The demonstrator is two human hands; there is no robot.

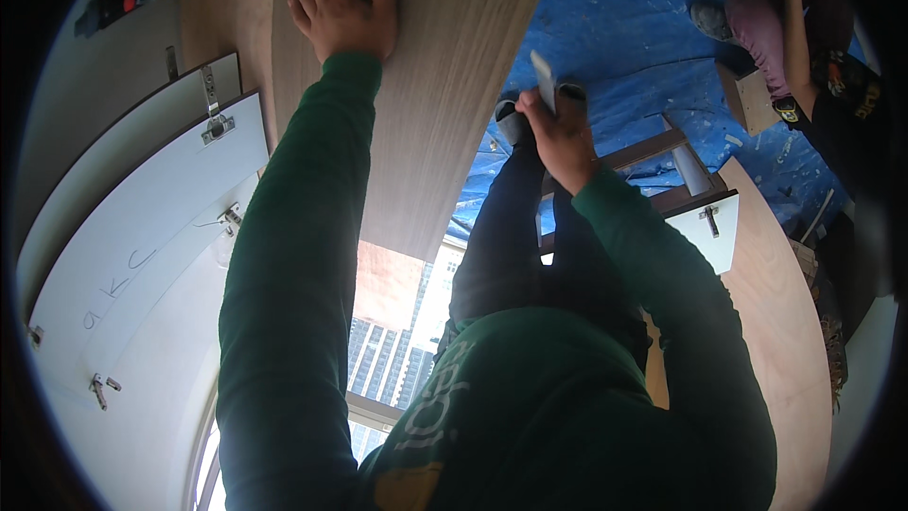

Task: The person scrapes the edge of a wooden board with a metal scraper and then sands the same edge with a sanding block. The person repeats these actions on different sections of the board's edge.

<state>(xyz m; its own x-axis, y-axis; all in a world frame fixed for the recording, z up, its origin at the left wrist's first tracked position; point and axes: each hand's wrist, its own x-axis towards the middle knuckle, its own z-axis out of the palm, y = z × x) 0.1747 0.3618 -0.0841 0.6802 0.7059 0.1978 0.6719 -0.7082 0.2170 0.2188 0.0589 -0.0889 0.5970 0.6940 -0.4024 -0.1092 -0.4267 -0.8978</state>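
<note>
My left hand [345, 14] lies with fingers spread on the face of a long grey-brown wood-grain panel [445, 57]. My right hand [560, 140], to the right of the panel's edge, is closed on a pale flat strip-like tool [542, 71] that points upward in the picture. What exactly the tool is, I cannot tell. My feet in dark sandals [513, 121] show beyond that hand, on a blue plastic sheet [624, 19].
White doors with hinges [142, 227] stand at left. At right are a brown frame [653, 147], a wooden box [752, 99], a curved plywood board [785, 350] and a white hinged piece [714, 232]. Another person [832, 85] works at upper right. A window [388, 360] shows below.
</note>
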